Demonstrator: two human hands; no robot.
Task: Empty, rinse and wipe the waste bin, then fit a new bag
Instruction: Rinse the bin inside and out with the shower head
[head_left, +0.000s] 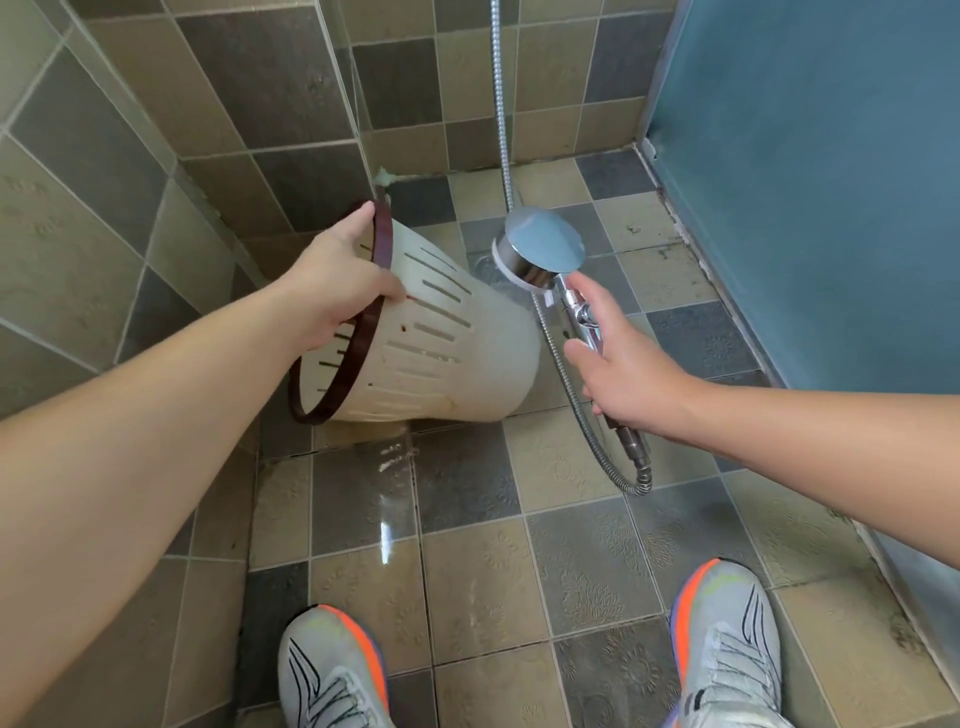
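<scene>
Two hands are engaged. The left hand (340, 278) grips the dark brown rim band (363, 332) of the cream, slotted plastic waste bin (447, 353), with the thumb over the outer wall and the fingers out of sight behind the rim. The right hand (623, 358) is wrapped around the chrome handle of the round, chrome hand shower (540, 249), index finger extended toward the head.

The bin is tipped on its side, mouth toward the person, base pointing at the floor drain area; whether its lower edge rests on the tiled floor (467, 571) cannot be told. The shower face points down at the bin base. A ribbed metal hose (566, 395) loops from the handle and rises along the tiled wall (234, 104).

The floor beneath the bin carries a wet sheen, near two grey-and-orange trainers (332, 670).

Likely faults at this stage:
- A wet rim may slip from the one-handed grip, dropping the bin.
- Spray may pass through the side slots and wet the trainers.
- The wet tiles present a slip hazard.
- The hose loop may snag the bin during turning.
</scene>
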